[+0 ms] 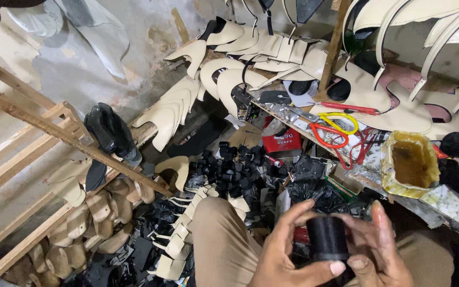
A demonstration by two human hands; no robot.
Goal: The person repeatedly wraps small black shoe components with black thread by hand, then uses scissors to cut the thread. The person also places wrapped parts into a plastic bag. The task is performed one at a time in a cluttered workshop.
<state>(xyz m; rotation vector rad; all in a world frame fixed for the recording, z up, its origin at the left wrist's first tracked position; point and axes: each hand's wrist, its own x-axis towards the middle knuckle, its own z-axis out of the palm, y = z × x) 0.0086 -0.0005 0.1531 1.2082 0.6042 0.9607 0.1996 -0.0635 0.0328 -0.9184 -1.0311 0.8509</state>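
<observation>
black thread on a spool (327, 237) sits at the bottom of the view, gripped between both hands: the left hand (288, 258) curls around its left side with the thumb under the lower rim, and the right hand (375, 250) closes on its right side, fingers raised behind it. the spool is held upright over the person's lap, above a tan trouser knee (216, 239). no loose thread end shows, and nothing is being stitched in the hands, so the work looks to be at its start, with the spool only picked up and any cutting or sewing not yet begun. the worktop (452, 202) on the right is crowded: red and yellow scissors (333, 130), a stained tin of brown glue (410, 162), a red box (281, 141) and scraps. cream leather shoe uppers (251, 58) lie in overlapping rows and hang above. black heel blocks (229, 167) are heaped below them. on the left a rough wooden rack (33, 133) holds wooden lasts (99, 207) and a black boot (111, 133), against a worn, patchy grey wall (70, 69).
</observation>
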